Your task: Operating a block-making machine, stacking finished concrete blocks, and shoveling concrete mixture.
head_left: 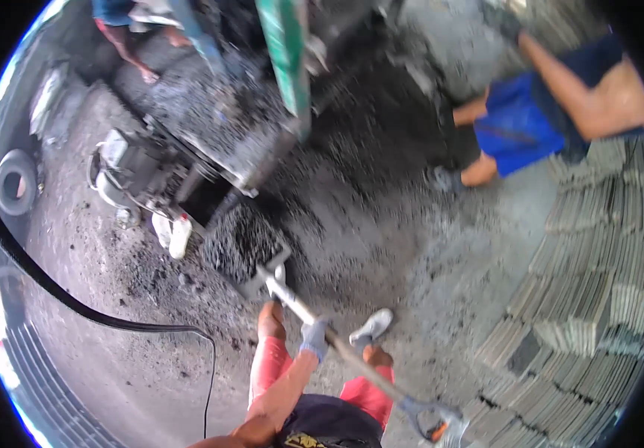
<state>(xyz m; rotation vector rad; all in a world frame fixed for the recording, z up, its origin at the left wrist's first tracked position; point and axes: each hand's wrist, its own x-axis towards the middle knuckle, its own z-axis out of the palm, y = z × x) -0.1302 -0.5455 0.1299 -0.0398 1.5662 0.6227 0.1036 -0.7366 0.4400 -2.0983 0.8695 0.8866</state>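
At about 6 o'clock the person's own legs in red shorts stand on the floor, with one white shoe showing. The left hand, in a grey glove, has its fingers closed around the shaft of the shovel partway along. The right hand sits at the D-shaped grip at about 5 o'clock near the lower rim; it is mostly cut off, so whether its fingers are closed cannot be told.

The shaft runs up toward 11 o'clock, and the blade is pushed into the near edge of a pile of dark wet mix, just in front of the feet. This looks like the loading stroke of shovelling, the blade set but not yet lifted. The next move seems to call for a firm lower-hand lift with the blade kept level so the mix does not spill.

Beyond the pile, a machine stands at 10 o'clock, with a green beam above it. A black cable crosses the floor at 8 o'clock. At 2 o'clock another person in blue shorts bends beside stacked grey blocks.
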